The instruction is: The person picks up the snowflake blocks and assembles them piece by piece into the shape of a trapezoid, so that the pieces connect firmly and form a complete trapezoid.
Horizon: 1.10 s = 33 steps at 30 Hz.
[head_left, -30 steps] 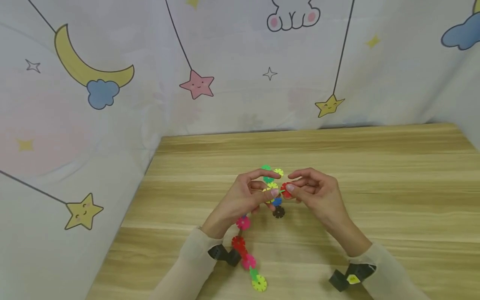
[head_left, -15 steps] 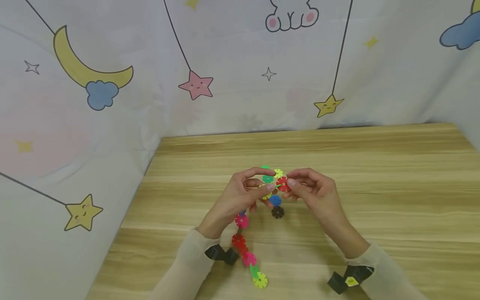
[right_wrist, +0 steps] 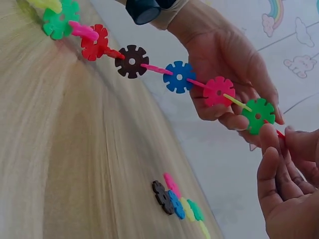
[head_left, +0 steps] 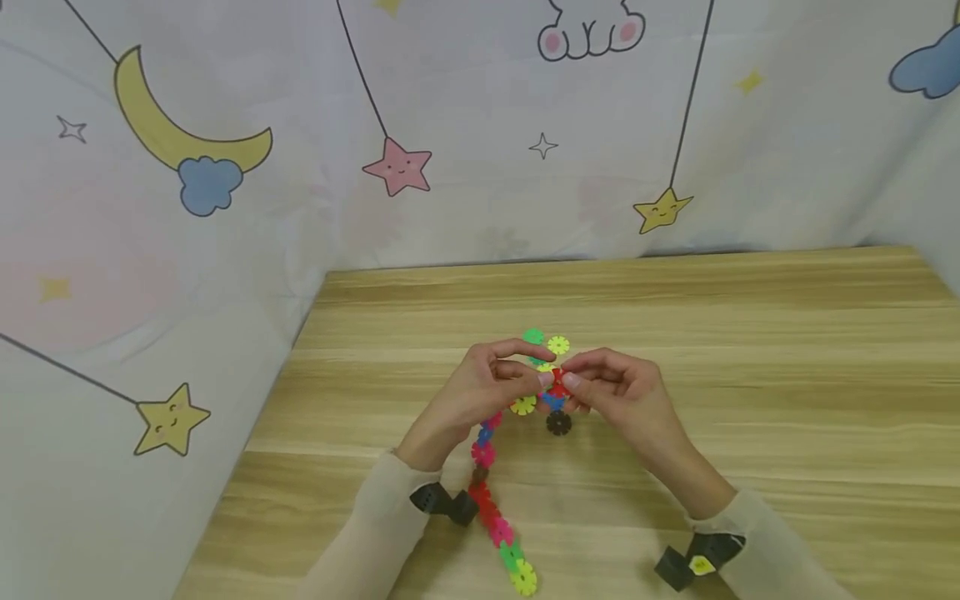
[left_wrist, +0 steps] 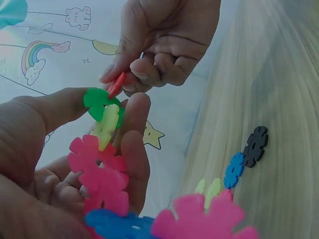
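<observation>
I see the wood-grain counter and, over it, a chain of notched discs trailing nearward from the left hand. It grips the chain's end; the right hand pinches narrowly. Other discs lie beyond. The pinched red disc touches the chain's green disc.

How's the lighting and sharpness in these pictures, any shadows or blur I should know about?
Head view: soft, fairly even light, faint shadows on the table; left wrist view: dimmer, hazy, the nearest pink disc slightly soft and cut off by the bottom edge; right wrist view: the chain of discs casts a diffuse shadow, its top-left end looking blurred.
</observation>
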Motion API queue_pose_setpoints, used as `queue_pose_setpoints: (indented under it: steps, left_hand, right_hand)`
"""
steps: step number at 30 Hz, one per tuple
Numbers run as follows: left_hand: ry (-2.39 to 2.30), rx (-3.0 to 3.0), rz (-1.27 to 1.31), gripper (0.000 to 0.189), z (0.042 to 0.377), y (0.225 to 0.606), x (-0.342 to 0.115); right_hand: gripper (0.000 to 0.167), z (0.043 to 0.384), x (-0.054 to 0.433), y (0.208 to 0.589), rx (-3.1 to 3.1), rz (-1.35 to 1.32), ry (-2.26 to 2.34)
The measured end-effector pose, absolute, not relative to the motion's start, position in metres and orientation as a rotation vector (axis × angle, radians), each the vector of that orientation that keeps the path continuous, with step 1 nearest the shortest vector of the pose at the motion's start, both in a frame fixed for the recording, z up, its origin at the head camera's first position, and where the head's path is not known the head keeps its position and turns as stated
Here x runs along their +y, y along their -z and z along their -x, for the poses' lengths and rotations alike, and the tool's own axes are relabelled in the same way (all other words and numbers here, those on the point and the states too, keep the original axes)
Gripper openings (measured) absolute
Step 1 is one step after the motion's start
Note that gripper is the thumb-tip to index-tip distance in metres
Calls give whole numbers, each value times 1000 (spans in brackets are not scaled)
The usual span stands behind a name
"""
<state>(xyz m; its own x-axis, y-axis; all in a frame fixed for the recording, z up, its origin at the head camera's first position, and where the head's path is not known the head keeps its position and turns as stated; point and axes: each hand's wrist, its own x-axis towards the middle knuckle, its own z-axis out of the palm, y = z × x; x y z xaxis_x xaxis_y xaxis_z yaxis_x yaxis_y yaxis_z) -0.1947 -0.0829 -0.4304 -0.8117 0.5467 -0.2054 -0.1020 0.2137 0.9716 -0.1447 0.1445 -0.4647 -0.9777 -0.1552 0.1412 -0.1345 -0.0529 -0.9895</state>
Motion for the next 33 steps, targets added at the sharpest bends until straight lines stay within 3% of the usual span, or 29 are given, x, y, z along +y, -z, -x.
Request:
queue_pose_setpoints:
  steps: [6,11,22,33]
  left_hand:
    - [-1673,1950,-389,31,198,433,-82]
    - [-1686,1949,-401,29,201,431,-83]
    - [-1707,1948,-355,28,203,427,-84]
    - [-1753,1866,-343,30,202,423,-81]
  right_hand:
    - [30,143,148,478,2238,158,2152]
    - [25,138,145,503,2401,-4,1929]
    - [39,133,125,518,2965,454,1398]
    - [30,135,136,513,2708,319,1721]
